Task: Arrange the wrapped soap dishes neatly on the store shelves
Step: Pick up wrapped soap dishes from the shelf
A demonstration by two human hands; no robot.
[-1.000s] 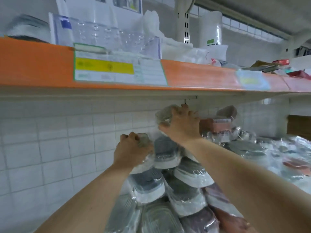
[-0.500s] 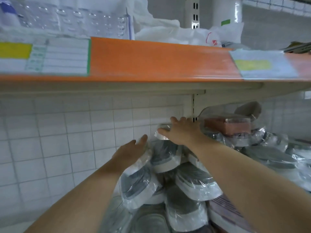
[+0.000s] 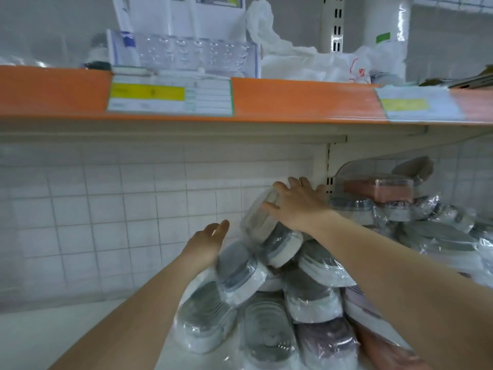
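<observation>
A heap of plastic-wrapped grey and white soap dishes (image 3: 269,303) is stacked on the white lower shelf (image 3: 66,332) against the tiled back wall. My right hand (image 3: 298,204) rests with spread, straight fingers on the topmost wrapped dish (image 3: 260,217), which tilts to the left. My left hand (image 3: 206,244) is flat with straight fingers against the left side of the heap, touching a wrapped grey dish (image 3: 240,273). Pink and brown wrapped dishes (image 3: 373,335) lie at the lower right under my right forearm.
An orange-edged upper shelf (image 3: 293,100) with price labels hangs close above the heap. More wrapped dishes and a pink boxed item (image 3: 381,188) fill the shelf to the right. A metal upright (image 3: 324,166) stands behind my right hand.
The view has tilted and pulled back. My right hand stays spread on the top dish, which now leans left. My left hand has slid slightly lower along the heap's left side.
</observation>
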